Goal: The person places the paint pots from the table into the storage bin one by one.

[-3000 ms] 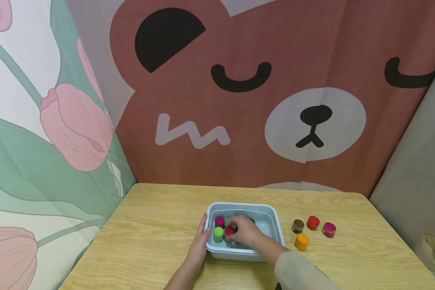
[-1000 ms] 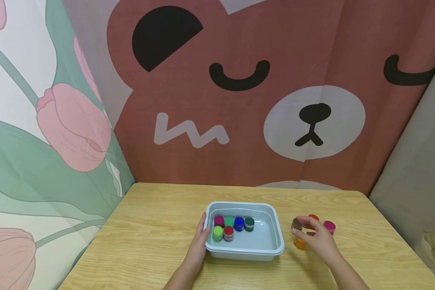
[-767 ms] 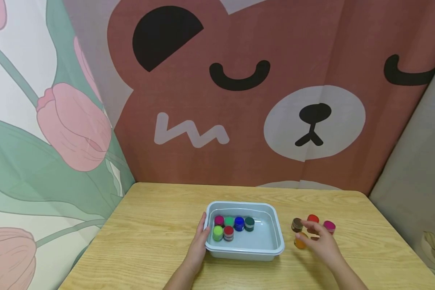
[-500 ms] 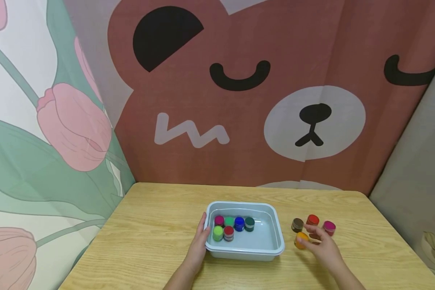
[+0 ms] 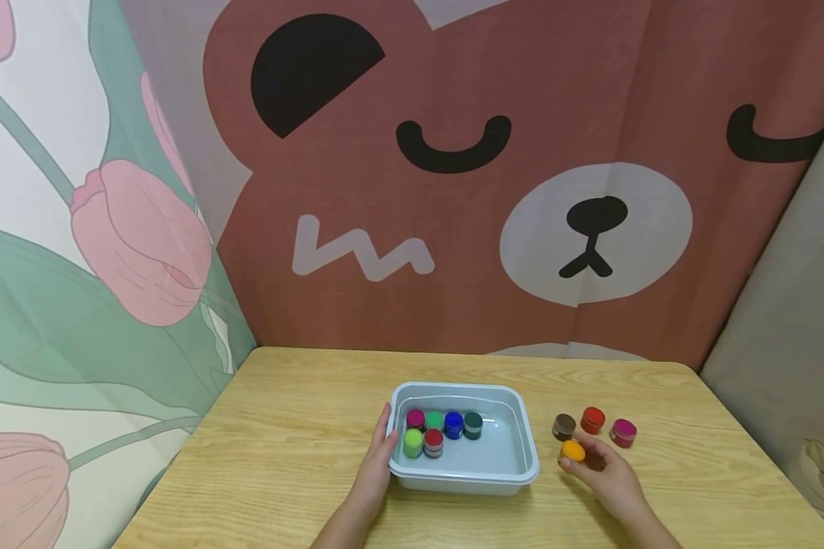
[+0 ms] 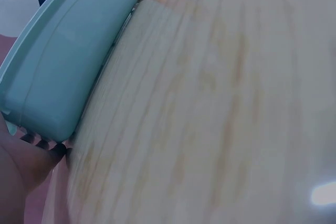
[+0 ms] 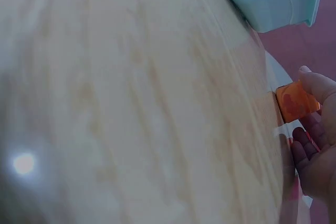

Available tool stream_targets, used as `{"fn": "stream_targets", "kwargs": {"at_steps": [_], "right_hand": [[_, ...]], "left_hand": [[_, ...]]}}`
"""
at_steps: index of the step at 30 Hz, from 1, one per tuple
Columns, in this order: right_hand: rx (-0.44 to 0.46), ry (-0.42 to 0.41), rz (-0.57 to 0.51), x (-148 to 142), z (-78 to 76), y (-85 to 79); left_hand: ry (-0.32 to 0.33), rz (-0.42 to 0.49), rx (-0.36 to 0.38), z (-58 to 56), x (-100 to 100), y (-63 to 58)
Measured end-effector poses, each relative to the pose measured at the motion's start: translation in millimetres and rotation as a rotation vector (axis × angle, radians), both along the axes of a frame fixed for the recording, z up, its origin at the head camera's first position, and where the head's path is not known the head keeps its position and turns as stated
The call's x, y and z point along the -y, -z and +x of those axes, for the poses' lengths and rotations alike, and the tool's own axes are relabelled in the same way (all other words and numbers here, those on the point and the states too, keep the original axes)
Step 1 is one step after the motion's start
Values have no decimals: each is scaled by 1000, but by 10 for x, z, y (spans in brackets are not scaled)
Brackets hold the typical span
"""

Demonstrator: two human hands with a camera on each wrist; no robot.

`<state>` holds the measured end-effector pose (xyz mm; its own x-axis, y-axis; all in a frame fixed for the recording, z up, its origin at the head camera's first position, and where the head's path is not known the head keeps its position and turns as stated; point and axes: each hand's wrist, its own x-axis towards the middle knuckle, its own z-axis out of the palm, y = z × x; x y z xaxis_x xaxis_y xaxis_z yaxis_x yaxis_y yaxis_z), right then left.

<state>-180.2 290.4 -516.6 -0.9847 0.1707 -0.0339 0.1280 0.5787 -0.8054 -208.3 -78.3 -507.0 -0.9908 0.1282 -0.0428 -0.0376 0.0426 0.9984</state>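
Right hand [image 5: 609,479] now pinches the orange-lidded jar [image 5: 573,451], leaving the brown-lidded jar [image 5: 564,428], so orange seems the choice; left hand [image 5: 374,471] rests, fingers extended, against the plastic tub [image 5: 463,486].

**A pale blue tub [image 5: 494,454] among bright jars**

Inside the tub: magenta jar [image 5: 415,418], mint jar [image 5: 435,420], blue jar [image 5: 454,425], dark green jar [image 5: 473,425], lime jar [image 5: 413,443], red jar [image 5: 433,443]. Right of it: brown jar [image 5: 564,427], scarlet jar [image 5: 593,420], second magenta jar [image 5: 623,433], orange jar [image 5: 573,451]. Beneath it, tan wood-grained table [image 5: 302,435]. Behind it, red-brown bear-print cloth [image 5: 453,221]; to its left, white cloth [image 5: 133,244] printed with pink tulips and green leaves.
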Motion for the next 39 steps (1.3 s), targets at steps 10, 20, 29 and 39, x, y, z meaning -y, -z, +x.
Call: {"fn": "stream_targets", "kwargs": {"at_steps": [10, 20, 29, 39], "right_hand": [[11, 18, 3, 11, 2, -4], [7, 15, -40, 38, 21, -122], [-35, -7, -68, 70, -2, -227], [-59, -26, -113, 184, -55, -450]], "left_hand": [[3, -2, -1, 1, 4, -1], [3, -4, 10, -11, 8, 11], [4, -5, 12, -10, 13, 14], [-2, 0, -2, -16, 9, 36]]}}
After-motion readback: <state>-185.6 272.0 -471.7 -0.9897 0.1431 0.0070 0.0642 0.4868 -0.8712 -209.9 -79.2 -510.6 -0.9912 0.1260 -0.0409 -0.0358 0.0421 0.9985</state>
